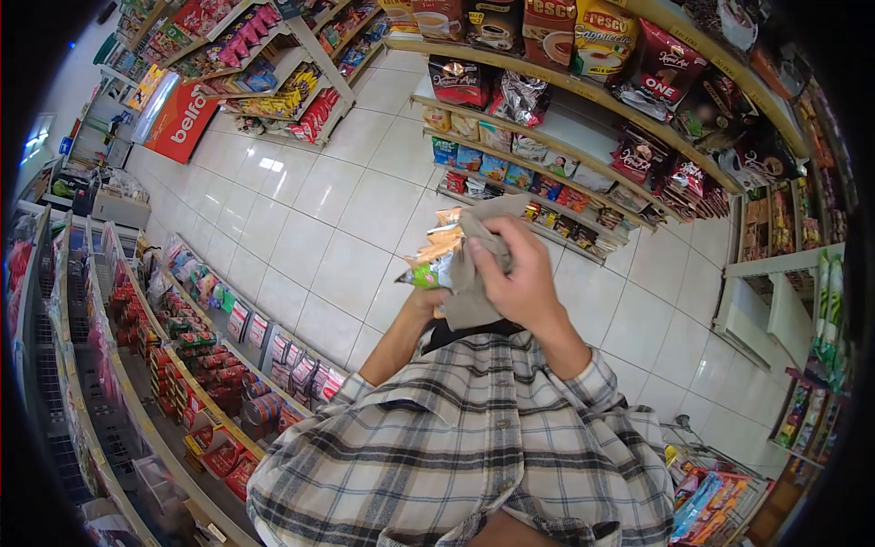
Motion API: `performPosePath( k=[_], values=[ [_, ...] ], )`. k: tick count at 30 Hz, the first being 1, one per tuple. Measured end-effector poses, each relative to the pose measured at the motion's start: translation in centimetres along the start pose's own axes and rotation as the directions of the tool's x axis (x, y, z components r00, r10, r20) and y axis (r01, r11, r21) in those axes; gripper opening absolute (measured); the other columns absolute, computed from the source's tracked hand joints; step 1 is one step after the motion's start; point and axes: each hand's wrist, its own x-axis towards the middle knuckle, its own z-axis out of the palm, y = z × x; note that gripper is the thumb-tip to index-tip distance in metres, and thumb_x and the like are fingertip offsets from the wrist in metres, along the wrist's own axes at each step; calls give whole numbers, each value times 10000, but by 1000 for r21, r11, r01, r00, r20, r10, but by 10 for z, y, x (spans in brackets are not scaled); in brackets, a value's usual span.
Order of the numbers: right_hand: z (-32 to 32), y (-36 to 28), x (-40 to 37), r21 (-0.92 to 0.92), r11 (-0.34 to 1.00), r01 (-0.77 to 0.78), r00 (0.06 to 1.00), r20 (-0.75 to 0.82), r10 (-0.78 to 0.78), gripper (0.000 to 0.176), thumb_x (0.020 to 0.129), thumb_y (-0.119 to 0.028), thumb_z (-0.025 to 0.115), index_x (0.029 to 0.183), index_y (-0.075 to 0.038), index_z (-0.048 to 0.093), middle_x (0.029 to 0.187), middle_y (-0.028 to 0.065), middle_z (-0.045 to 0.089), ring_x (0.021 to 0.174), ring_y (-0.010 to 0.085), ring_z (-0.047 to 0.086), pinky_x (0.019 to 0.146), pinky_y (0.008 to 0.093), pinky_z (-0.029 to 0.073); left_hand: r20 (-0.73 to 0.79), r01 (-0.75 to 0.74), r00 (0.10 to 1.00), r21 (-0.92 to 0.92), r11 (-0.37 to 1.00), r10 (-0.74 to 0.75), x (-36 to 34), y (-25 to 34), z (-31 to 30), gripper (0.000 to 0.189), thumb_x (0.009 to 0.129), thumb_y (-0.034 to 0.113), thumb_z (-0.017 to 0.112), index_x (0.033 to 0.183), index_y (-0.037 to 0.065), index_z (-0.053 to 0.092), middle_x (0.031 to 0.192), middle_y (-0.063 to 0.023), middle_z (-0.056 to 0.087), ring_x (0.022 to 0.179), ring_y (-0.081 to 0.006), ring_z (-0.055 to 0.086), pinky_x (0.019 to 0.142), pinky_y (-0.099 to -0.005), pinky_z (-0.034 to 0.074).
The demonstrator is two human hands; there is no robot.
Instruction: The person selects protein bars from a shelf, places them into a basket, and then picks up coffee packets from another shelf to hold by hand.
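Near the middle of the head view, my right hand [519, 272] pinches a grey-brown cloth [472, 296] between thumb and fingers. The cloth lies against a bundle of shiny packets [441, 248] with orange, silver and green parts. My left hand [421, 305] is below and left of the packets, with its fingers closed around their lower end; part of it is hidden by the packets and cloth. Both hands are held close together in front of the checked shirt, above the tiled floor.
Shelves of coffee packs [606, 46] curve across the top right. On the left stand shelves with red packs and cans [214, 374]. A red sign [187, 123] and a snack rack [292, 91] are at the upper left. A basket of packets [720, 501] is at the lower right.
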Motion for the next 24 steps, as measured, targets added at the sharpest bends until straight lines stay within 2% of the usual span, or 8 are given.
performPosePath(
  k=[3, 4, 7, 10, 13, 16, 21, 24],
  values=[
    [13, 14, 1, -51, 998, -33, 989, -148, 25, 138, 879, -100, 597, 955, 10, 564, 803, 160, 588, 691, 264, 584, 642, 311, 457, -49, -27, 998, 103, 994, 32, -6, -11, -4, 1041, 543, 249, 838, 1422, 61, 313, 1344, -117, 482, 1220, -268, 507, 1062, -416, 403],
    [13, 21, 1, -106, 993, -46, 980, -199, 24, 167, 873, -112, 591, 989, 1, 551, 861, 188, 605, 759, 351, 618, 633, 385, 479, -37, -62, 997, 184, 981, 70, -10, -9, -4, 1048, 539, 246, 838, 1424, 59, 309, 1335, -111, 486, 1213, -263, 511, 1058, -411, 405],
    [13, 56, 4, -56, 978, -199, 945, -274, 177, 156, 901, -137, 559, 971, 2, 556, 868, 200, 612, 741, 359, 615, 636, 386, 476, 39, -194, 981, 245, 950, 190, -18, -3, 13, 1029, 563, 198, 838, 1421, 52, 288, 1295, -95, 491, 1194, -220, 501, 1033, -361, 400],
    [3, 85, 5, 24, 952, -305, 914, -274, 299, 182, 922, -174, 580, 940, 7, 586, 800, 110, 618, 707, 170, 568, 653, 296, 451, 240, -446, 894, 402, 800, 378, 3, 20, 43, 1241, 519, 229, 893, 1455, 79, 93, 1389, -140, 341, 1266, -246, 411, 1045, -389, 370],
    [-17, 101, 10, 319, 920, -228, 859, -378, 344, 209, 894, -186, 633, 968, 10, 628, 797, 86, 631, 751, 118, 543, 703, 268, 453, -188, -92, 963, 441, 893, 192, 12, 19, 63, 1256, 469, 192, 917, 1441, 63, 133, 1385, -156, 338, 1269, -248, 409, 1056, -386, 349],
    [-49, 54, 23, 365, 917, -158, 869, -390, 305, 170, 859, -135, 665, 946, 9, 642, 857, 72, 628, 787, 134, 559, 706, 266, 452, 142, -339, 932, 660, 670, 332, 9, 35, 81, 1250, 459, 166, 922, 1432, 48, 147, 1369, -166, 350, 1271, -253, 406, 1059, -385, 338],
    [-65, -21, 28, -27, 950, 311, 949, -33, -312, 199, 742, -76, 730, 912, -14, 646, 903, 77, 603, 812, 200, 588, 704, 269, 468, 160, -345, 923, 749, 566, 351, 16, 31, 89, 1132, 535, 204, 875, 1416, 21, 187, 1317, -172, 425, 1224, -263, 473, 1035, -377, 376],
    [-43, -35, 18, -261, 897, 357, 922, 252, -294, 222, 724, -133, 733, 912, -60, 640, 891, 77, 577, 806, 248, 589, 671, 320, 489, 136, -315, 921, 812, 492, 365, 18, 19, 67, 1020, 566, 257, 835, 1370, -9, 266, 1304, -182, 413, 1231, -278, 448, 1003, -387, 403]
  ],
)
